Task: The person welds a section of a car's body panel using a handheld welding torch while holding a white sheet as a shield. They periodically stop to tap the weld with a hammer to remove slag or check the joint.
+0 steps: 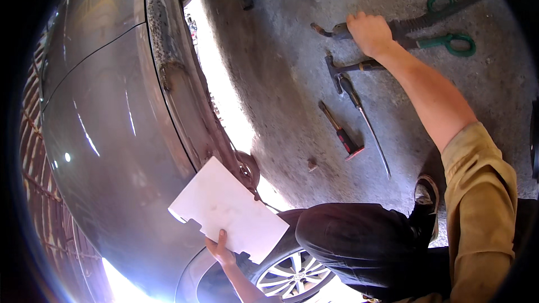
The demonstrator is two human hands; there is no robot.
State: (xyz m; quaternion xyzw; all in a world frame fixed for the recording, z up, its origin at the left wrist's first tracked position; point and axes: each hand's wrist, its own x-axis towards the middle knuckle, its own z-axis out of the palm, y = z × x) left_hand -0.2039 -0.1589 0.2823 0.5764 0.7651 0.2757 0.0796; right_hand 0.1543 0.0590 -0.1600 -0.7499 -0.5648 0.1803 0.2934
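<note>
My left hand (223, 251) grips the lower edge of a white rectangular panel (236, 210) with dark pieces along that edge, thumb on its face. The panel is in front of the car's lower side. At the upper right, my right hand (370, 33) is closed around a welding torch (340, 31) with a bent nozzle pointing left. Its ribbed cable (424, 21) runs off to the right. Green-handled shears (460, 45) lie by the torch, their blades partly hidden. Just below my right hand lies a hammer (335, 71), its handle partly covered by my forearm.
A long screwdriver (368, 123) and a chisel with a red hand guard (342, 134) lie on the concrete floor (292, 129). The grey car body (112, 118) fills the left, its sill (185, 90) bare and rough. A wheel (297, 275) is below, near my bent knee (342, 235).
</note>
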